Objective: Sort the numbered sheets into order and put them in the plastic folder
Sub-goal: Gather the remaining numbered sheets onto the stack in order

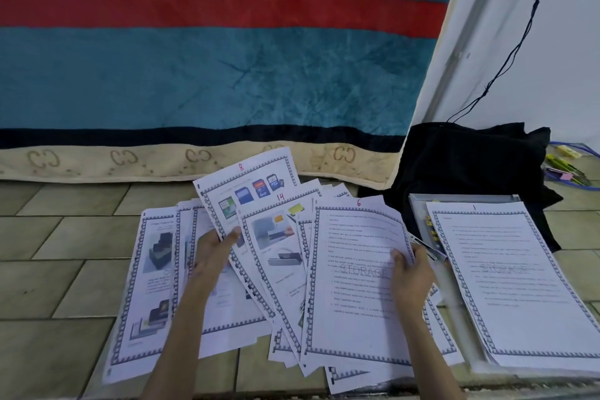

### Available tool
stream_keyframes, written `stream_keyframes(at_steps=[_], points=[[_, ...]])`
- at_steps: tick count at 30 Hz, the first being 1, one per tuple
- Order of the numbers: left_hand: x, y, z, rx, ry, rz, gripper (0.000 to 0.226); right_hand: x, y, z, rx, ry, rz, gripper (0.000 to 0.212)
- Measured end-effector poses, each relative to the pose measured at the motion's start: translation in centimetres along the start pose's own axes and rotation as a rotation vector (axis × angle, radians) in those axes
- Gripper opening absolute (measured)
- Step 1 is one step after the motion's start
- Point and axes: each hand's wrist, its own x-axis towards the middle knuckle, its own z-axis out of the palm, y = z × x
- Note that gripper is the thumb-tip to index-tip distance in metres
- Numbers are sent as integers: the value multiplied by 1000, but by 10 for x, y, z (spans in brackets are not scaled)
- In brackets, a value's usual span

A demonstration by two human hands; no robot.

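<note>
**Paper fanned out on the tiled floor**

White sheets with grey patterned borders lie spread over the floor tiles (58, 237) in front of me, overlapping like a loose fan. My left hand (216, 245) pinches the lower edge of sheet 8 (250, 187), thumb on top; it shows a row of memory cards and tilts up over the others. Sheet 14 (276, 237), with pictures of devices, lies just beside it, partly under the next page. My right hand (410, 269) grips the right edge of sheet 6 (354, 286), a page of text with a faint STORAGE watermark, thumb pressed on its face. Off to my right, apart from the fan, sheet 1 (516, 279) rests on top of the plastic folder (454, 305), whose clear edge shows along its left side and top. Behind the folder sits a black cloth (470, 159), and a teal blanket with a red stripe (211, 75) hangs across the back
</note>
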Motion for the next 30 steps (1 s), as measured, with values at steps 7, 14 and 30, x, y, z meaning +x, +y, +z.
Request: stream_keyframes(at_steps=[7, 14, 30], points=[[-20, 43, -44, 150, 476, 256, 22, 0, -1, 2, -25, -24, -8, 18], [-31, 94, -106, 250, 674, 659, 54, -1, 1, 2, -15, -12, -19, 8], [-4, 16, -39, 345, 66, 218, 35, 38, -10, -54, 239, -276, 174, 19]])
